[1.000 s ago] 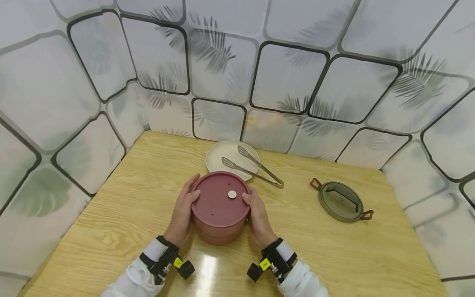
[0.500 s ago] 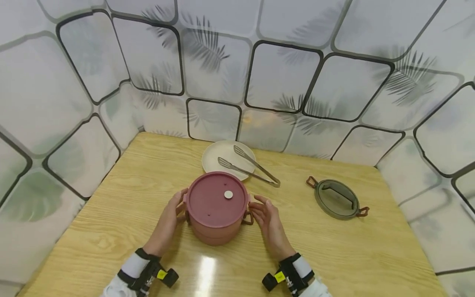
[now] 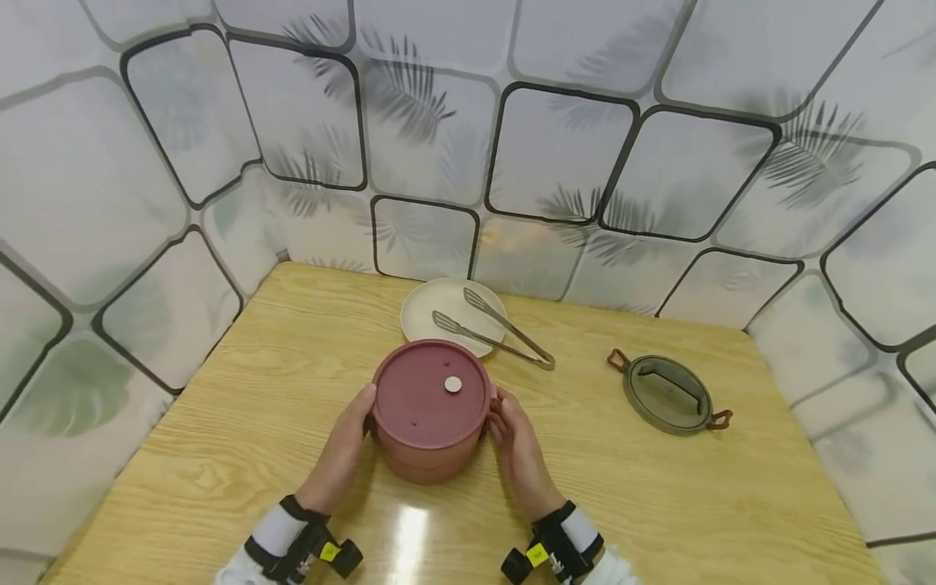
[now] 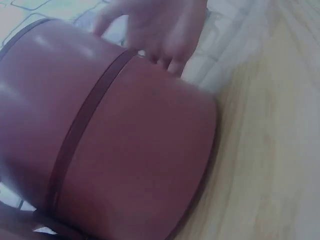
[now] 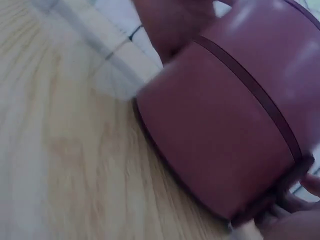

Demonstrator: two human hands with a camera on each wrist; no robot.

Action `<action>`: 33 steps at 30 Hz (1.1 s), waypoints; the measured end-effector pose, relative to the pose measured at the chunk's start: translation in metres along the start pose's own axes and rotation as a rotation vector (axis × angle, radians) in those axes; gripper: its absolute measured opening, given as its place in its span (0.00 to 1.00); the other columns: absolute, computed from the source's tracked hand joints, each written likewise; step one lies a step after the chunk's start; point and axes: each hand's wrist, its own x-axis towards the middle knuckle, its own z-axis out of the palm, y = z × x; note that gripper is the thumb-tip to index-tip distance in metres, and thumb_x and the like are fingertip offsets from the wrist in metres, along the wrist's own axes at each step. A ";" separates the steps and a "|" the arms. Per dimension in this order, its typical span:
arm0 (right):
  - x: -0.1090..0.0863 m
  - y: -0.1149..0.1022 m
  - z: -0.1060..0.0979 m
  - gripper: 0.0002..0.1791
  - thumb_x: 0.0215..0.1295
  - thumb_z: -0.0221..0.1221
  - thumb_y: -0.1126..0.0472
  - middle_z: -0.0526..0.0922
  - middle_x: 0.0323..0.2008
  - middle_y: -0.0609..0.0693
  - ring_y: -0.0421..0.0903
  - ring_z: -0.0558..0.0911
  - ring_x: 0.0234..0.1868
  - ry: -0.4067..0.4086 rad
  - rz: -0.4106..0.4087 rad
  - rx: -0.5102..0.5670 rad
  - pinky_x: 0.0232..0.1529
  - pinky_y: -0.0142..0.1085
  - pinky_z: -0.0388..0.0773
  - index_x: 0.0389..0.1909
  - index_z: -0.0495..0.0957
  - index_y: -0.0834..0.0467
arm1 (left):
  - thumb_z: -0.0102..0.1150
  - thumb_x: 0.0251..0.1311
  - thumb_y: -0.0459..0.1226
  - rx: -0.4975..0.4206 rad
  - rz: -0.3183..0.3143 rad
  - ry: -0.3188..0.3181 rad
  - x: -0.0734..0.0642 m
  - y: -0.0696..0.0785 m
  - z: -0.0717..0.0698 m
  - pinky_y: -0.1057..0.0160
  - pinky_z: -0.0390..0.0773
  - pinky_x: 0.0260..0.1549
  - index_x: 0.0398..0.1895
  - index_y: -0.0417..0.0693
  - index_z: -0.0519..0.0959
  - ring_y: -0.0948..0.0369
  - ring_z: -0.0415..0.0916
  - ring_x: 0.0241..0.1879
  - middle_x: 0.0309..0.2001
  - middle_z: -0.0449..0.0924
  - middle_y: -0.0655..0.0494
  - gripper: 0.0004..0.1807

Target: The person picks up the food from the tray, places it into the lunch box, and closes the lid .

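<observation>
A dark pink pot (image 3: 426,463) stands upright on the table, its flat lid (image 3: 417,398) on top with a pale round knob. At the pot's left side, my left hand (image 3: 338,455) has its thumb near the lid's rim, and its fingers are mostly hidden behind the handle area. On the opposite side my right hand (image 3: 522,463) holds the other handle with curled fingers. That brown side handle (image 5: 280,192) shows in the right wrist view, fingers around it. In the left wrist view a dark handle (image 4: 60,225) shows beside my left hand.
Behind the pot lies a white plate (image 3: 420,313) with metal tongs (image 3: 504,348) across it. A shallow grey-green pan (image 3: 669,394) with brown handles and a lid sits to the right. Patterned walls (image 3: 431,106) bound the wooden table (image 3: 256,357) at the back and sides.
My hands first lay against the pot with thumbs on the lid, then moved apart to its sides. Now they have drawn in again around the side handles. The pot stays in place.
</observation>
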 end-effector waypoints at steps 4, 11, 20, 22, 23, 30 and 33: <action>0.005 -0.014 0.016 0.25 0.74 0.31 0.45 0.55 0.67 0.50 0.45 0.54 0.66 -0.035 -0.009 -0.107 0.66 0.50 0.46 0.67 0.53 0.48 | 0.29 0.70 0.54 -0.005 -0.027 0.042 0.005 -0.002 0.007 0.49 0.44 0.65 0.68 0.56 0.55 0.63 0.47 0.65 0.66 0.55 0.56 0.27; 0.010 -0.041 0.042 0.23 0.74 0.37 0.53 0.57 0.66 0.49 0.41 0.55 0.65 0.033 -0.028 -0.235 0.66 0.46 0.50 0.68 0.51 0.49 | 0.34 0.69 0.50 -0.108 -0.028 0.132 0.012 -0.003 0.021 0.53 0.42 0.66 0.70 0.51 0.49 0.64 0.44 0.65 0.69 0.50 0.54 0.29; 0.005 -0.044 0.053 0.22 0.73 0.38 0.59 0.60 0.65 0.54 0.42 0.58 0.64 0.126 -0.078 -0.313 0.64 0.42 0.55 0.67 0.54 0.55 | 0.35 0.70 0.46 -0.150 0.043 0.207 0.008 -0.005 0.028 0.56 0.44 0.65 0.68 0.54 0.53 0.65 0.47 0.65 0.67 0.54 0.57 0.25; 0.004 -0.045 0.052 0.22 0.73 0.38 0.59 0.61 0.65 0.54 0.42 0.58 0.64 0.125 -0.074 -0.321 0.64 0.42 0.55 0.67 0.54 0.55 | 0.38 0.69 0.44 -0.168 0.058 0.234 0.007 -0.005 0.028 0.57 0.46 0.65 0.67 0.55 0.56 0.65 0.50 0.64 0.66 0.56 0.58 0.24; 0.003 -0.045 0.051 0.22 0.73 0.39 0.59 0.61 0.65 0.54 0.42 0.58 0.64 0.123 -0.072 -0.327 0.64 0.42 0.56 0.67 0.54 0.55 | 0.39 0.69 0.44 -0.169 0.064 0.239 0.007 -0.005 0.028 0.58 0.47 0.65 0.67 0.54 0.57 0.65 0.50 0.64 0.66 0.56 0.58 0.24; 0.004 -0.047 0.045 0.24 0.73 0.39 0.56 0.61 0.64 0.54 0.42 0.59 0.64 0.067 -0.072 -0.329 0.63 0.42 0.57 0.67 0.54 0.57 | 0.38 0.69 0.48 -0.081 0.047 0.134 0.010 -0.006 0.019 0.53 0.51 0.64 0.66 0.54 0.58 0.62 0.52 0.64 0.65 0.58 0.55 0.24; 0.005 -0.049 0.042 0.24 0.73 0.39 0.55 0.61 0.65 0.53 0.42 0.58 0.64 0.024 -0.062 -0.334 0.64 0.41 0.56 0.67 0.53 0.56 | 0.36 0.69 0.50 -0.081 0.034 0.089 0.011 -0.008 0.017 0.50 0.50 0.64 0.67 0.55 0.57 0.62 0.51 0.64 0.66 0.57 0.55 0.25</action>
